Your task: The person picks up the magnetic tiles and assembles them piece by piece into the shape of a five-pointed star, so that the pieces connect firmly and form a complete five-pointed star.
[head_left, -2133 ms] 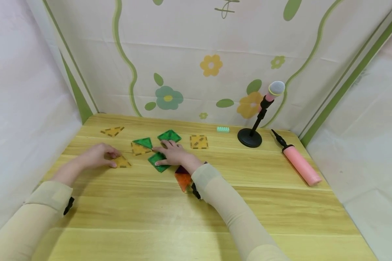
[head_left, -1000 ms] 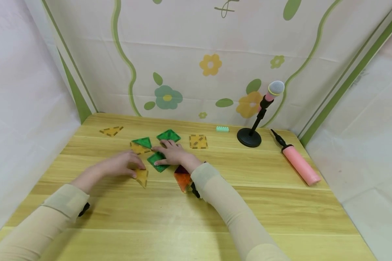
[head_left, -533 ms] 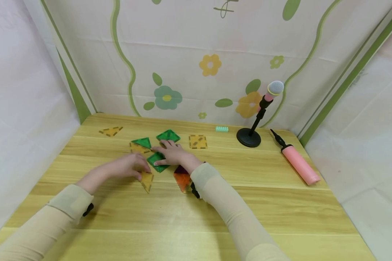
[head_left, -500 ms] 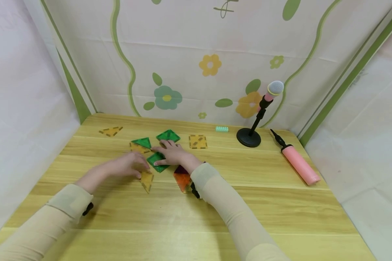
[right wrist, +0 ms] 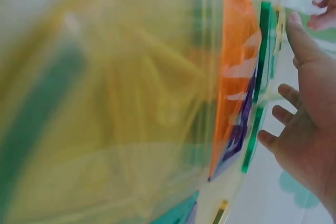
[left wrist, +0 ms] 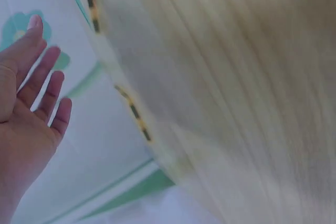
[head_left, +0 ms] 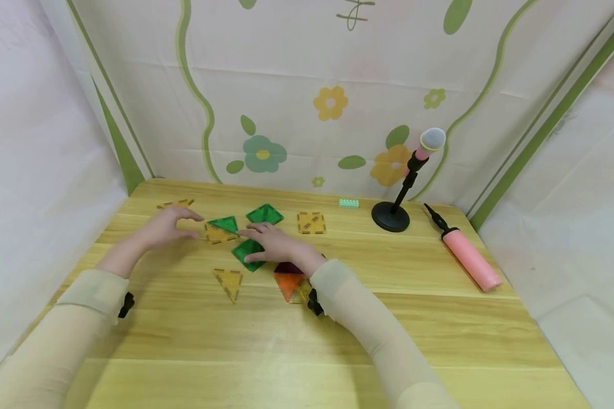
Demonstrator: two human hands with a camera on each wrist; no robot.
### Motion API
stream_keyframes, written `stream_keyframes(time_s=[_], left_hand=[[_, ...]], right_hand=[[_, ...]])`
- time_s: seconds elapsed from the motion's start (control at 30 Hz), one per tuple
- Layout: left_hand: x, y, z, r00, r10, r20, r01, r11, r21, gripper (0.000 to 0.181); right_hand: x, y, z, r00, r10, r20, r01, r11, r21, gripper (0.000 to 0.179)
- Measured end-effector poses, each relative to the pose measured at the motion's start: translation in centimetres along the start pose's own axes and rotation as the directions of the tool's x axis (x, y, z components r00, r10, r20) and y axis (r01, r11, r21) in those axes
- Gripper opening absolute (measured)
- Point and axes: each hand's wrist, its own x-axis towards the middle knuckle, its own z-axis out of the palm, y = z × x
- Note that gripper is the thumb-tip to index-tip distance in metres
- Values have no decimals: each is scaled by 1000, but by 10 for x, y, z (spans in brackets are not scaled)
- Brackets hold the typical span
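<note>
In the head view my left hand hovers with fingers extended and nothing held, its fingertips at the left edge of a yellow triangular magnetic tile that adjoins a green triangular tile. The left wrist view shows that hand with its fingers apart. My right hand lies spread over a green diamond of tiles, partly covering it; its fingertips reach the yellow-green pair. A loose yellow triangle lies flat nearer the front. Under the right wrist are orange and dark purple tiles.
Another green diamond, a yellow square and a yellow triangle lie farther back on the wooden table. Toward the back right are a small teal brick, a toy microphone on a stand and a pink hand pump.
My left hand slid a yellow triangle rightward and turned it, then let go. It has since moved back and left to the yellow-green pair. The right hand has barely shifted.
</note>
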Motion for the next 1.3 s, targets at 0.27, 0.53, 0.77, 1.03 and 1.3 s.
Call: stream_keyframes(time_s=[0.27,0.53,0.77,1.03,1.3], left_hand=[[5,-23,-7,981,-182,-64,187,979,82,48],[6,-45,-2,942,-320,-98,330,936,121,52],[6,-57,0,914,-405,-39,407,911,74,64],[3,-64,2,915,-404,8,398,905,150,61],[0,-65,0,915,-404,-7,399,900,175,52]], right_hand=[[-11,-31,-1,978,-208,0,208,975,-77,73],[-20,-54,6,948,-307,82,317,934,-166,65],[-25,-57,9,940,-325,102,340,918,-206,59],[-32,-53,16,940,-333,80,342,919,-194,56],[-39,-51,18,945,-318,76,327,916,-233,56]])
